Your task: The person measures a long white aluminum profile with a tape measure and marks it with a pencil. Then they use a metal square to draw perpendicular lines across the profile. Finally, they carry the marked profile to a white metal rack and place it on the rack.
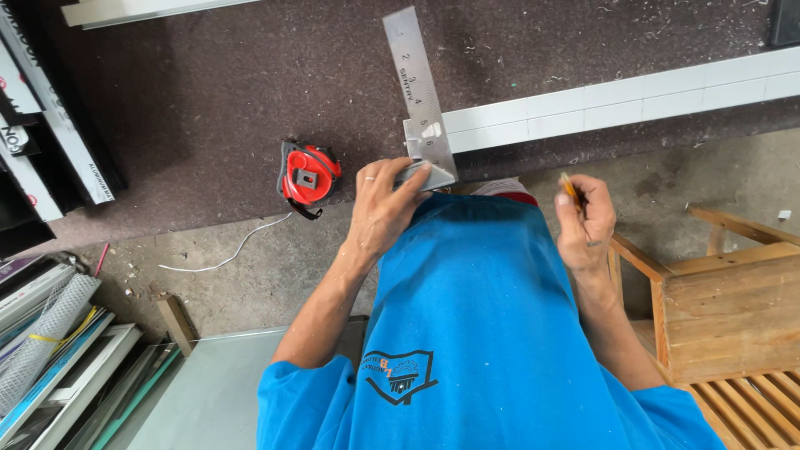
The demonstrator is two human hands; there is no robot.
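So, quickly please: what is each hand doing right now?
Left hand: closed on the stock of the metal try square, pressing it against the white strip.
Right hand: closed, holding a pencil.

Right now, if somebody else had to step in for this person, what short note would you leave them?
Left hand presses a metal try square against the end of a long white profile on the dark mat.
Right hand holds a pencil off to the side, away from the profile.
Red tape measure lies on the mat left of the square.
Done: square set in place. Left: no pencil line visible along the blade.
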